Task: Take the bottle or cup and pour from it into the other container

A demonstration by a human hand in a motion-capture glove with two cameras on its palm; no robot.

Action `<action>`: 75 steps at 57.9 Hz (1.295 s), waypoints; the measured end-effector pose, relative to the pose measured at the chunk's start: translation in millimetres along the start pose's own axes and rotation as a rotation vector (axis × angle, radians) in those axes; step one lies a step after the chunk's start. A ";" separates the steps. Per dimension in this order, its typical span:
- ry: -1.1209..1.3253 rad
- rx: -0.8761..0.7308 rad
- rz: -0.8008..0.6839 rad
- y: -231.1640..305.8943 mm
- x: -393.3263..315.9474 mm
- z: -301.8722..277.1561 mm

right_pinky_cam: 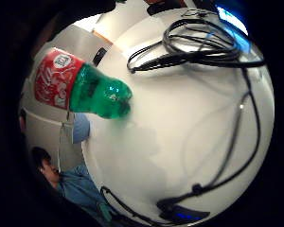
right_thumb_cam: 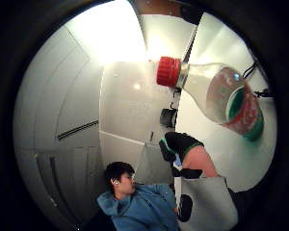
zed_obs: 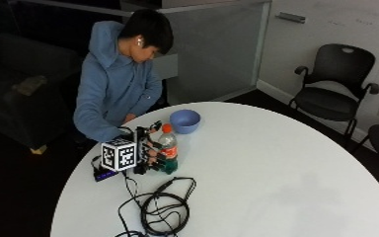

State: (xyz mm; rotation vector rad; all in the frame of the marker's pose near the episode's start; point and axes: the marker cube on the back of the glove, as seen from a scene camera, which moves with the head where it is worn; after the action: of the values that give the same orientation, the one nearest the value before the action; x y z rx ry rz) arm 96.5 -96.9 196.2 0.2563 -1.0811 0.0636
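The gloved right hand (zed_obs: 151, 153) grasps the upright green plastic bottle with red cap (zed_obs: 168, 154), beginning the pickup. Next it likely needs lifting, uncapping, then tipping over the blue bowl (zed_obs: 185, 121) nearby.

hand (zed_obs: 151, 154) mostly hidden behind rig, bottle (zed_obs: 168, 155) label unreadable, bowl (zed_obs: 185, 121) contents unseen

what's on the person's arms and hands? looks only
The right hand wears a black glove with black straps and a rigid black frame. Both arms are in the blue sleeves of a hooded sweatshirt. The thumb side palm view shows a black, green-edged cuff.
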 end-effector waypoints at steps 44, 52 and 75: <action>-0.073 0.352 -0.057 -23.6 2.1 62.1; 0.011 0.277 -0.065 -26.0 -10.2 66.2; 0.464 -0.102 -0.126 -13.8 -82.0 79.2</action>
State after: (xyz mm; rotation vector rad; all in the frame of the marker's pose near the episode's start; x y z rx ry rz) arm -8.2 -123.0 156.9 0.2035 -0.6034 -0.0441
